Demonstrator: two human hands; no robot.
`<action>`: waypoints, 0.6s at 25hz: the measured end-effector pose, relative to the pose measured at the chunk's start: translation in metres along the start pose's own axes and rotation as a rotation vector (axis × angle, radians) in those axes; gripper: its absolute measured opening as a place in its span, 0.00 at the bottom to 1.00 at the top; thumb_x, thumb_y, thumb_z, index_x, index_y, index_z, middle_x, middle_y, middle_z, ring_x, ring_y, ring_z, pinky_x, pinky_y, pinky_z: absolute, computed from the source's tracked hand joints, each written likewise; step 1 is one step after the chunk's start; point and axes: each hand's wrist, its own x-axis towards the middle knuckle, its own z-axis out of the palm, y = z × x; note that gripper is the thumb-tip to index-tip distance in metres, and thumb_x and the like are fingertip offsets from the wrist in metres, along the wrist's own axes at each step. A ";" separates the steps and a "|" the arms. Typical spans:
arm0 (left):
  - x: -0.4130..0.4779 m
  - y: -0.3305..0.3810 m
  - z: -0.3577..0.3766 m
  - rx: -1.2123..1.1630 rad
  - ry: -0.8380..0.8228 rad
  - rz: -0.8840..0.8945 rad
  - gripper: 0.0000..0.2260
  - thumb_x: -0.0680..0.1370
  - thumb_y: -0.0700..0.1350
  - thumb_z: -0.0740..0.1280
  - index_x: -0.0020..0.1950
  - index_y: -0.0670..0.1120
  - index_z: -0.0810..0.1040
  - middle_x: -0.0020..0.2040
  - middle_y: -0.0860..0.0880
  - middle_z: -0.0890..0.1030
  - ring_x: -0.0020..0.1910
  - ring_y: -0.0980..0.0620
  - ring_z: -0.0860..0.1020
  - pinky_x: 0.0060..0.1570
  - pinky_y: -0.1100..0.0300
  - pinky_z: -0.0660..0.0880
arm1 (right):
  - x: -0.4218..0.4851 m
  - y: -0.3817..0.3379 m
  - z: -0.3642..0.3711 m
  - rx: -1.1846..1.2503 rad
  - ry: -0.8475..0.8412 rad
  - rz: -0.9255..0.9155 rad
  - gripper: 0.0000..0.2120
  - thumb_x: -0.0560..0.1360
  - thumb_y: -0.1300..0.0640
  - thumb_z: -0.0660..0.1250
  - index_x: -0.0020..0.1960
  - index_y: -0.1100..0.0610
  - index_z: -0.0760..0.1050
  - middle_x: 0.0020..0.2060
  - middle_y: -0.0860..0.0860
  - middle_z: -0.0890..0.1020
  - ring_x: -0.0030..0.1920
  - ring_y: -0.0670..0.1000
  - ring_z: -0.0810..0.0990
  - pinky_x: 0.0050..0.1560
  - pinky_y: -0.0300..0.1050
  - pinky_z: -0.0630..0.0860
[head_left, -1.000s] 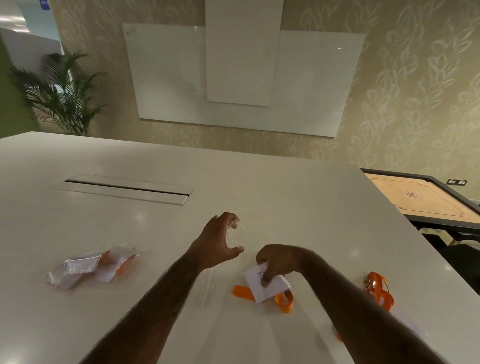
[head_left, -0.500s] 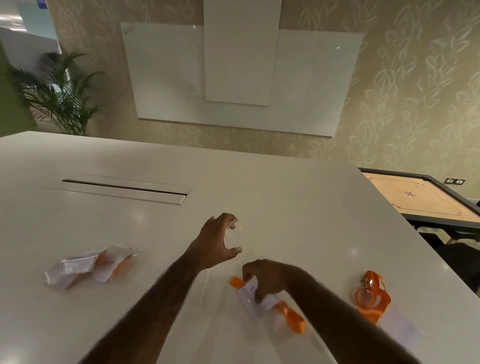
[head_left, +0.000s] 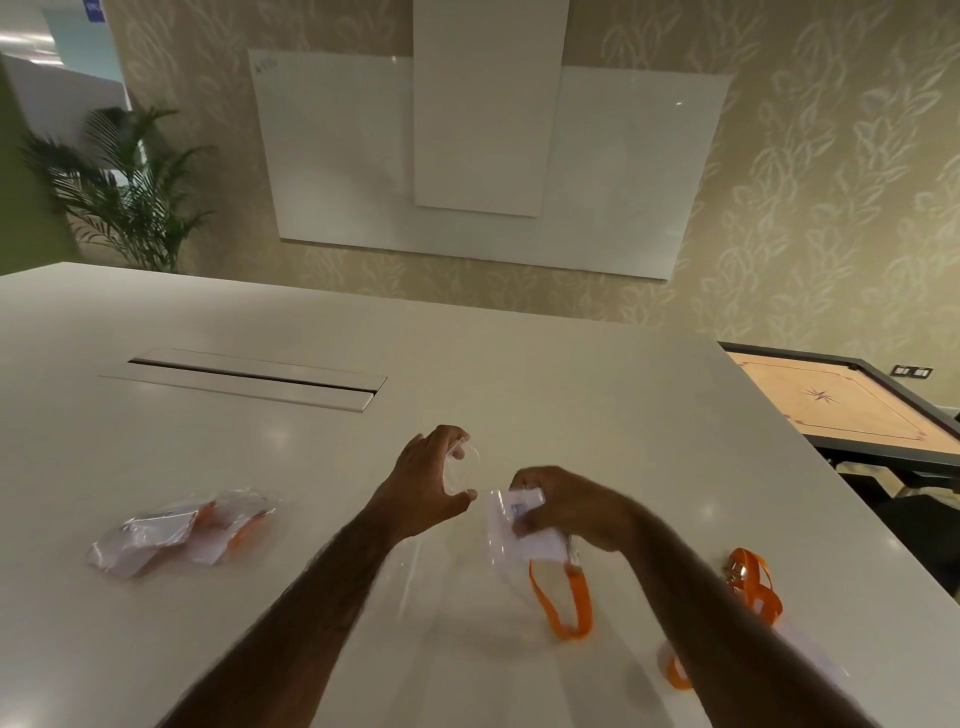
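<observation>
We held the white paper card (head_left: 519, 525) with the orange ribbon lanyard (head_left: 563, 605) hanging from it in our right hand (head_left: 566, 506), fingers and thumb pinched on the card just above the white glossy table (head_left: 519, 374). Its loop trailed down onto the tabletop below that hand. Just beside it, our left hand (head_left: 426, 486) was curled round the mouth of one clear thin plastic bag (head_left: 460, 470), thumb below and fingers above. The two hands were close together but not touching, with the card's edge near the bag's opening. We counted one card and lanyard in hand and one more orange lanyard (head_left: 753, 587) lying loose on the table by our right forearm. What looked like two filled clear packets (head_left: 182, 530) with orange inside lay well apart to the left. Farther off were a long cable flap (head_left: 249, 376) set in the table, a glass whiteboard (head_left: 623, 171), a potted palm (head_left: 119, 192) and a wooden carrom board (head_left: 852, 410).
</observation>
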 end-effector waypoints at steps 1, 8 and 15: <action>0.000 0.000 0.001 -0.001 -0.013 -0.010 0.31 0.69 0.54 0.76 0.67 0.52 0.67 0.55 0.58 0.75 0.54 0.57 0.72 0.62 0.56 0.69 | -0.001 -0.009 -0.008 0.094 0.043 -0.017 0.12 0.69 0.65 0.77 0.50 0.59 0.78 0.42 0.53 0.82 0.43 0.51 0.80 0.41 0.46 0.77; 0.001 0.005 0.008 -0.036 -0.072 -0.055 0.33 0.67 0.61 0.74 0.67 0.58 0.63 0.56 0.60 0.74 0.58 0.55 0.72 0.59 0.55 0.74 | 0.005 -0.070 -0.042 0.354 0.330 -0.164 0.12 0.71 0.65 0.75 0.53 0.59 0.77 0.46 0.58 0.83 0.43 0.55 0.82 0.42 0.48 0.80; 0.011 0.013 0.007 -0.017 -0.007 0.013 0.34 0.65 0.60 0.76 0.67 0.52 0.67 0.54 0.59 0.74 0.55 0.57 0.73 0.59 0.56 0.73 | 0.022 -0.086 -0.025 0.516 0.516 -0.121 0.12 0.75 0.62 0.72 0.55 0.63 0.74 0.45 0.60 0.80 0.40 0.57 0.79 0.28 0.42 0.75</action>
